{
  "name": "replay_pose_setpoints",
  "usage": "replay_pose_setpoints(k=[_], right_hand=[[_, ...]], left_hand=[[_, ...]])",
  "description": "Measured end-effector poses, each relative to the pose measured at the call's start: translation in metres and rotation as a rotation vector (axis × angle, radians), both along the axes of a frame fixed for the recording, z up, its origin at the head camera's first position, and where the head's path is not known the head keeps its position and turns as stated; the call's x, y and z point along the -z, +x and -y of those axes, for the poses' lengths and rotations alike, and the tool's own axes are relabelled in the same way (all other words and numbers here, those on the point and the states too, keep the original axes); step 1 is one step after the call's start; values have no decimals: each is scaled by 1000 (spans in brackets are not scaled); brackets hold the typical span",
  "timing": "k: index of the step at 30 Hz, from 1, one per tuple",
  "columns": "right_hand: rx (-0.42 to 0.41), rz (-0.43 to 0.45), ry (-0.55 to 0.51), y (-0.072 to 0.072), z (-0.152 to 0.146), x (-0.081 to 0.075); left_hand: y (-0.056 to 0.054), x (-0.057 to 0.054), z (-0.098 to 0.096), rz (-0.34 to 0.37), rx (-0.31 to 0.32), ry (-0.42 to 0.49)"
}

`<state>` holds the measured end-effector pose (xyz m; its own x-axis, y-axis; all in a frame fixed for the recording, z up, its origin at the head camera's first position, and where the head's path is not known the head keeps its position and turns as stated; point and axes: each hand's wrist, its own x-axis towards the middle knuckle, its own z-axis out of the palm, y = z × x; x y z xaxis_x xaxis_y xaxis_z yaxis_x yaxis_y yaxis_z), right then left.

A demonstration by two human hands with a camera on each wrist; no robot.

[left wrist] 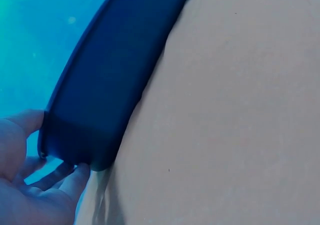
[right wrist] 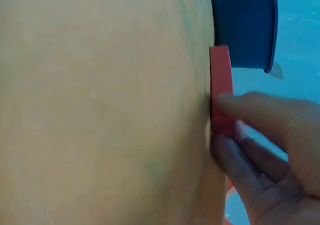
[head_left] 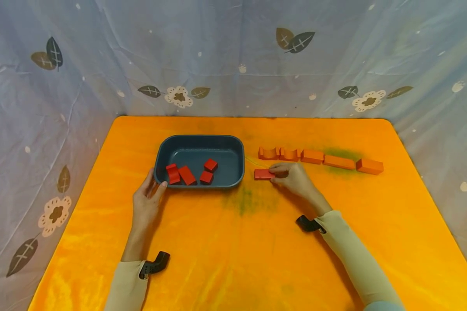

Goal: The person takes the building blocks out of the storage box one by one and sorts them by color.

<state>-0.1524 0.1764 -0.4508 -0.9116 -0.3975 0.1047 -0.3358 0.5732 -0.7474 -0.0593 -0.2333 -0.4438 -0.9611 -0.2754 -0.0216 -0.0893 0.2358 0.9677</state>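
Observation:
A dark blue-grey rectangular tub [head_left: 239, 162] stands on the table with several red blocks [head_left: 187, 175] inside, one with a curved notch. At its near left corner my left hand [head_left: 147, 202] holds the wall, thumb at the rim; the left wrist view shows the fingers [left wrist: 75, 182] along the tub's side [left wrist: 107, 75]. Just right of the tub, my right hand [head_left: 295, 178] pinches the right end of a long red block [head_left: 261, 174] lying on the table. The right wrist view shows thumb and fingers on this red block [right wrist: 221, 70].
Behind and right of my right hand runs a row of orange blocks [head_left: 312, 156], two of them notched. An orange-yellow cloth [head_left: 233, 242] with greenish smudges covers the table. Patterned curtains [head_left: 233, 52] hang at the back and both sides.

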Motion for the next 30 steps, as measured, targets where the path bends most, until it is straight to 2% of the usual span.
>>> replay_pose_setpoints(k=[6, 12, 19, 21, 24, 28, 30], right_hand=[[11, -18, 48, 1, 2, -2], [20, 0, 32, 0, 2, -5], [-34, 1, 43, 1, -2, -6], [-43, 5, 31, 2, -3, -10], [-39, -42, 12, 2, -2, -19], [-52, -100, -43, -4, 9, -38], [-78, -89, -62, -8, 18, -49]], left_hand=[[0, -2, 0, 7, -7, -1], [-1, -3, 0, -6, -3, 3], [-2, -3, -2, -21, -4, 14], [-2, -3, -2, -19, -4, 18], [-2, -2, -2, -13, -5, 22], [-1, -1, -2, -2, -14, 10], [-1, 0, -2, 3, -15, 4]])
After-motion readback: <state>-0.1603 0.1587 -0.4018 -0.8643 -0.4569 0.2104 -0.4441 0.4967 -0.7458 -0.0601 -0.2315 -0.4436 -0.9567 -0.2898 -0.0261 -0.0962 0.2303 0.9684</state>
